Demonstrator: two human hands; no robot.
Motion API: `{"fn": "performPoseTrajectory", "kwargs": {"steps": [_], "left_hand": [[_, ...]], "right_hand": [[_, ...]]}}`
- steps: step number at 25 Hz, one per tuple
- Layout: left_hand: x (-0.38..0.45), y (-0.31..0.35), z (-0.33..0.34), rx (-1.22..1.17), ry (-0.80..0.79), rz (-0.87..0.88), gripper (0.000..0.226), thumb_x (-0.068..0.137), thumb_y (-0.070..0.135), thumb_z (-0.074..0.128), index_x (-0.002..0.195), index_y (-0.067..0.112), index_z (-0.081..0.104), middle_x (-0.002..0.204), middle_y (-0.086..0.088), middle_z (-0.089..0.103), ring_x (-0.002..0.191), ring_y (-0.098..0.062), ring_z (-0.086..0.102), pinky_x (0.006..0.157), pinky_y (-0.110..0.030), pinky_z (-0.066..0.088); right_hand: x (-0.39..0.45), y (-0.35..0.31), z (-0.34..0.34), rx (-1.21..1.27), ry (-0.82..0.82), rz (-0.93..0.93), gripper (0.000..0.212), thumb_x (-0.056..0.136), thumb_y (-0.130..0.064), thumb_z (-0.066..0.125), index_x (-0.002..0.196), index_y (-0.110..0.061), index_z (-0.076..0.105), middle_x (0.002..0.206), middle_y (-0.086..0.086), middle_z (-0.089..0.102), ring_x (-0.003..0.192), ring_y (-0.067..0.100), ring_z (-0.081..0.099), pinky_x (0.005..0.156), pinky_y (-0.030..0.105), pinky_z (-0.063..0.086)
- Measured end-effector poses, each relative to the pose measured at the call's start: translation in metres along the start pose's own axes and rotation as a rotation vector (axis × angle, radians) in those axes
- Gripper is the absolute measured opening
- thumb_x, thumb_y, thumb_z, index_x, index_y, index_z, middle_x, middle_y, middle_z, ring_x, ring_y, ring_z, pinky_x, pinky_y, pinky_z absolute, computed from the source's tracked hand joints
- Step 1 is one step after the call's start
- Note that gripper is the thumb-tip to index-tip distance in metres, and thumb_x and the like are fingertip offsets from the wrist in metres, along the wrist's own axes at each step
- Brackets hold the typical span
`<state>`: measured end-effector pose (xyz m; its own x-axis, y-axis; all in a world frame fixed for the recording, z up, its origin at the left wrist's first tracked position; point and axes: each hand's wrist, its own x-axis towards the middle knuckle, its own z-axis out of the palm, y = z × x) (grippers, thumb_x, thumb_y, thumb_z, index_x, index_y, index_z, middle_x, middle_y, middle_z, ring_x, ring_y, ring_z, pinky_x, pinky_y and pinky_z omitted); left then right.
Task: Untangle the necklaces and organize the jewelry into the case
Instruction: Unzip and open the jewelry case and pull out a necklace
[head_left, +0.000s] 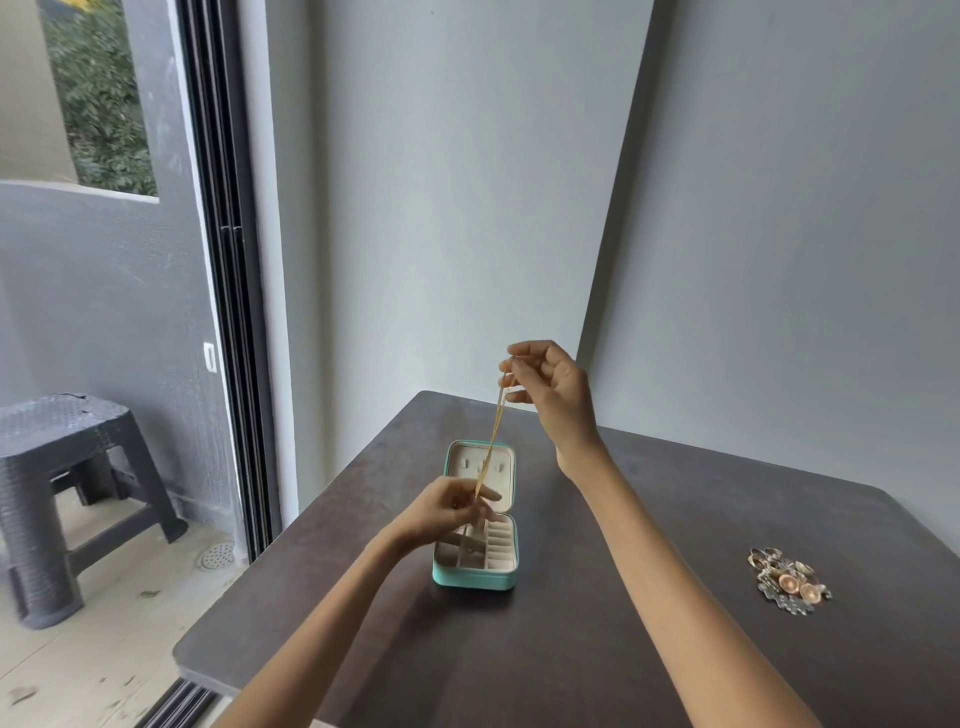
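Note:
A thin gold necklace (493, 431) is stretched taut between my two hands above the table. My right hand (550, 384) is raised and pinches the chain's upper end between thumb and fingers. Lower down, my left hand (449, 506) pinches the chain's other end just over the case. The small turquoise jewelry case (470, 581) lies open on the dark table, its cream lid tilted back and its divided compartments facing up. A pile of rings, earrings and other jewelry (787, 579) lies on the table at the right.
The dark table (597, 623) stands against a grey wall. Its left edge runs beside a sliding door track. A dark plastic stool (62, 467) stands on the balcony floor at the left.

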<state>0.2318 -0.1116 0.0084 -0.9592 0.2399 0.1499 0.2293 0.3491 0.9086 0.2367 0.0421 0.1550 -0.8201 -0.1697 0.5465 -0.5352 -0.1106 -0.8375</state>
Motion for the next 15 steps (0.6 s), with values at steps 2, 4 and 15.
{"fn": "performPoseTrajectory", "kwargs": {"steps": [2, 4, 15], "left_hand": [[0.0, -0.002, -0.002, -0.04, 0.021, -0.004, 0.024, 0.09, -0.001, 0.056, 0.108, 0.013, 0.065, 0.084, 0.004, 0.074, 0.079, -0.009, 0.067, 0.074, -0.031, 0.056], [0.0, -0.004, -0.002, -0.036, 0.038, -0.031, 0.022, 0.09, 0.002, 0.057, 0.106, 0.016, 0.063, 0.088, 0.002, 0.074, 0.075, -0.007, 0.067, 0.066, -0.027, 0.056], [-0.003, -0.01, 0.015, 0.163, 0.266, 0.011, 0.02, 0.082, 0.0, 0.062, 0.096, 0.012, 0.07, 0.088, 0.0, 0.072, 0.079, 0.0, 0.068, 0.062, -0.008, 0.049]], "right_hand": [[0.001, -0.003, 0.0, 0.006, 0.018, -0.004, 0.02, 0.093, -0.001, 0.052, 0.09, -0.018, 0.061, 0.081, 0.002, 0.065, 0.066, 0.006, 0.062, 0.062, 0.019, 0.051], [0.003, -0.005, 0.0, 0.01, 0.036, -0.007, 0.019, 0.092, -0.002, 0.053, 0.09, -0.018, 0.061, 0.081, 0.002, 0.065, 0.067, 0.006, 0.062, 0.062, 0.019, 0.051], [0.028, -0.032, 0.002, 0.194, 0.16, -0.037, 0.016, 0.093, -0.002, 0.052, 0.09, -0.015, 0.06, 0.081, 0.001, 0.064, 0.065, 0.009, 0.062, 0.063, 0.021, 0.053]]}}
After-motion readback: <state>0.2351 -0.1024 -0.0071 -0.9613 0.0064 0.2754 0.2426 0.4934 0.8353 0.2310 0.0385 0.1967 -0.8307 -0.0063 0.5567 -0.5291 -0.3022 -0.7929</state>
